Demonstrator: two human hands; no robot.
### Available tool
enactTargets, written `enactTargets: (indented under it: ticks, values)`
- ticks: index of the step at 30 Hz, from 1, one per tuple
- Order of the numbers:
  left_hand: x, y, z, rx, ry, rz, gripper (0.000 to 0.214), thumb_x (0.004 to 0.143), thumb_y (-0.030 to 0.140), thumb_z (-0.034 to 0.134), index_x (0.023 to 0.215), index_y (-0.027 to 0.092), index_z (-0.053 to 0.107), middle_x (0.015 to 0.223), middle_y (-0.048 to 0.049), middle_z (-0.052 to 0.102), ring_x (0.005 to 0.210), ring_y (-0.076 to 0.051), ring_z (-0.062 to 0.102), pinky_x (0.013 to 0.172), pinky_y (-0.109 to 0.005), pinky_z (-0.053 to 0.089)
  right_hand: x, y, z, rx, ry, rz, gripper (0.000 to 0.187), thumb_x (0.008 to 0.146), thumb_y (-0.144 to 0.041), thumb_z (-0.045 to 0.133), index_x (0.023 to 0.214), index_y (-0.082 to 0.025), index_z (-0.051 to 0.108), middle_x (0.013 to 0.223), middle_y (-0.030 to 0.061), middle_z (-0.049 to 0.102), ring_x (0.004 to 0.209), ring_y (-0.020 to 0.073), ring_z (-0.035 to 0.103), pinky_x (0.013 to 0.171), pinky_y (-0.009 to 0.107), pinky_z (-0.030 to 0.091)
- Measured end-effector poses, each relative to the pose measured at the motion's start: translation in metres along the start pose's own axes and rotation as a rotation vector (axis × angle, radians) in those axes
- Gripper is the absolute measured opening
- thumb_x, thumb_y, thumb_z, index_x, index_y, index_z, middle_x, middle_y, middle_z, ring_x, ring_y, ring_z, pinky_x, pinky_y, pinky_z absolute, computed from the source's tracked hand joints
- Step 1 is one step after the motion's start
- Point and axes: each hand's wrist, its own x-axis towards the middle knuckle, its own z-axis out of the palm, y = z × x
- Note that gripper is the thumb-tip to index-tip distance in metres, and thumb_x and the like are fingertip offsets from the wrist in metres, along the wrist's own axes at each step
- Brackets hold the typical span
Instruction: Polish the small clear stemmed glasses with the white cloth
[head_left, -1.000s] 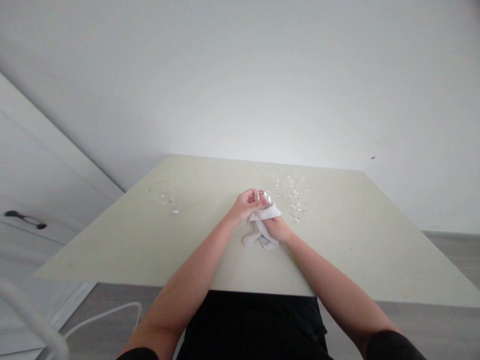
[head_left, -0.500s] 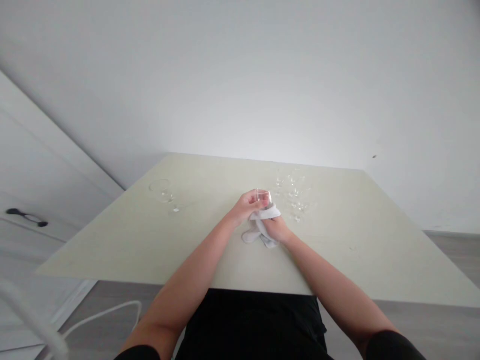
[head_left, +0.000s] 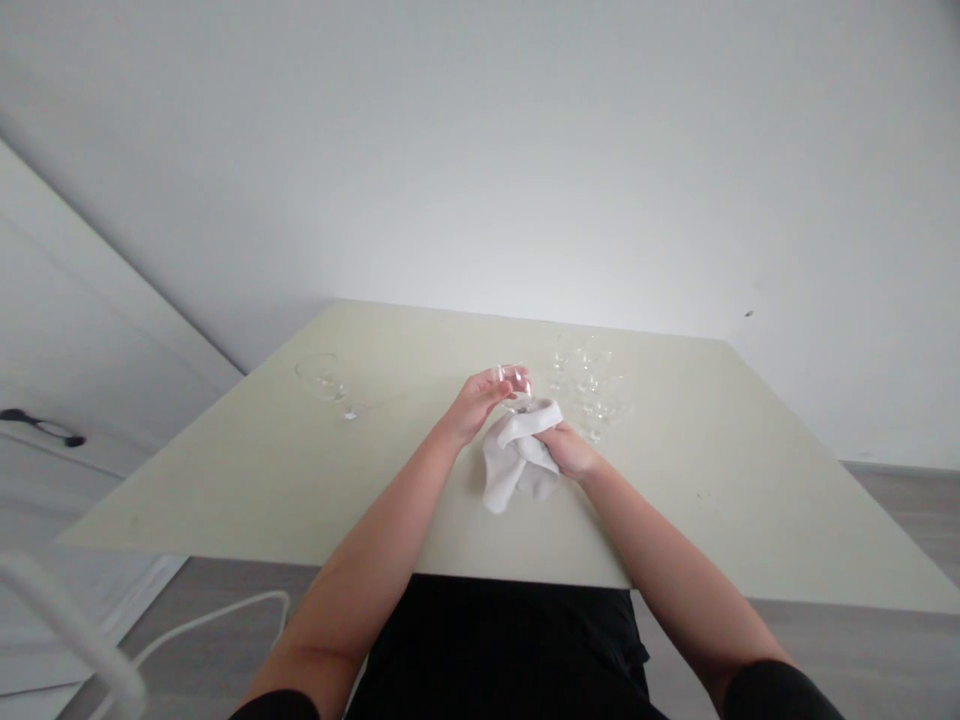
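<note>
Above the middle of the table, my left hand is closed around the bowl of a clear glass. A white cloth is bunched at the lower end of this glass and hangs down toward the tabletop. My right hand grips the cloth from the right, its fingertips partly hidden in the folds. Whether the glass has a stem cannot be seen, since the cloth covers that part.
Several clear stemmed glasses stand in a group just right of my hands. Further left, another clear glass is on the pale table. A white wall rises behind, and a white cabinet with a dark handle stands left.
My left hand and the glass have shifted slightly left and up, and the glass is tilted more. The cloth hangs more spread out, and my right hand has moved a little right.
</note>
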Motion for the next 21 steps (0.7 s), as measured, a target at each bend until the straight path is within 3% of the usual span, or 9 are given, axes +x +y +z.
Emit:
enactTargets:
  ticks: [4, 8, 13, 17, 21]
  values:
    - [0.002, 0.003, -0.006, 0.096, 0.155, 0.132, 0.058, 0.066, 0.048, 0.087, 0.113, 0.017, 0.073, 0.098, -0.0078, 0.073, 0.093, -0.02, 0.067, 0.089, -0.034, 0.049, 0.01, -0.004, 0.003, 0.067, 0.196, -0.023, 0.037, 0.066, -0.048, 0.078, 0.089, -0.021, 0.069, 0.087, 0.0027, 0.074, 0.09, 0.0211, 0.068, 0.084, 0.033, 0.052]
    - [-0.001, 0.006, -0.003, 0.263, 0.127, 0.192, 0.063, 0.065, 0.045, 0.088, 0.119, 0.017, 0.07, 0.106, -0.01, 0.071, 0.101, -0.023, 0.067, 0.088, -0.034, 0.051, 0.013, -0.001, 0.003, 0.132, 0.208, 0.057, 0.028, 0.065, -0.039, 0.077, 0.084, -0.021, 0.068, 0.085, 0.0028, 0.075, 0.084, 0.0215, 0.069, 0.082, 0.034, 0.052]
    - [-0.004, 0.01, 0.0, 0.594, 0.067, 0.329, 0.061, 0.068, 0.045, 0.086, 0.12, 0.019, 0.068, 0.113, -0.011, 0.068, 0.099, -0.022, 0.068, 0.084, -0.032, 0.052, 0.017, 0.004, 0.005, 0.121, 0.25, 0.024, 0.027, 0.063, -0.031, 0.077, 0.085, -0.021, 0.067, 0.089, 0.0021, 0.076, 0.083, 0.0189, 0.068, 0.085, 0.033, 0.05]
    - [-0.006, 0.014, 0.002, 0.757, 0.067, 0.437, 0.062, 0.07, 0.046, 0.084, 0.124, 0.021, 0.065, 0.111, -0.0099, 0.069, 0.1, -0.021, 0.067, 0.08, -0.03, 0.051, 0.019, 0.003, 0.007, 0.053, 0.291, 0.008, 0.03, 0.062, -0.037, 0.08, 0.083, -0.02, 0.065, 0.087, 0.0029, 0.076, 0.082, 0.0197, 0.069, 0.079, 0.032, 0.051]
    - [-0.008, 0.017, 0.002, 0.784, 0.076, 0.425, 0.064, 0.072, 0.048, 0.082, 0.128, 0.022, 0.063, 0.115, -0.0109, 0.068, 0.104, -0.022, 0.065, 0.083, -0.031, 0.05, 0.019, 0.0, 0.006, 0.015, 0.297, 0.017, 0.036, 0.062, -0.043, 0.081, 0.085, -0.021, 0.065, 0.086, 0.0024, 0.076, 0.078, 0.0193, 0.068, 0.072, 0.03, 0.052]
